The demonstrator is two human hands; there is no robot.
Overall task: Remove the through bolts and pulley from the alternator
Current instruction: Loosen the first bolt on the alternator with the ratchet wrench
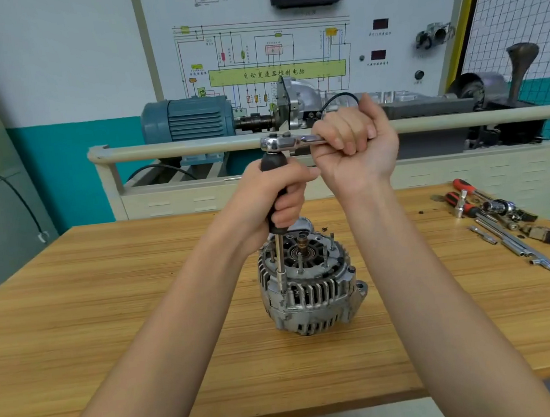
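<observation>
On wooden bench [109, 327] stands finned grey alternator [309, 293]; left hand [275, 191] grips driver [275, 188], right hand [355, 145] ratchet [280, 141].

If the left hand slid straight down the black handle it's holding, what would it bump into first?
Probably the alternator. The left hand grips the black handle of an upright driver whose thin metal shaft runs down to the alternator's near-left edge, with nothing else visible between. Depth is hard to judge from one view.

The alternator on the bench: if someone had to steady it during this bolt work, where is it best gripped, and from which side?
Probably grip the alternator around its ribbed round housing, from the right, low down. The driver shaft stands at its left edge, and studs crowd the top.
</observation>
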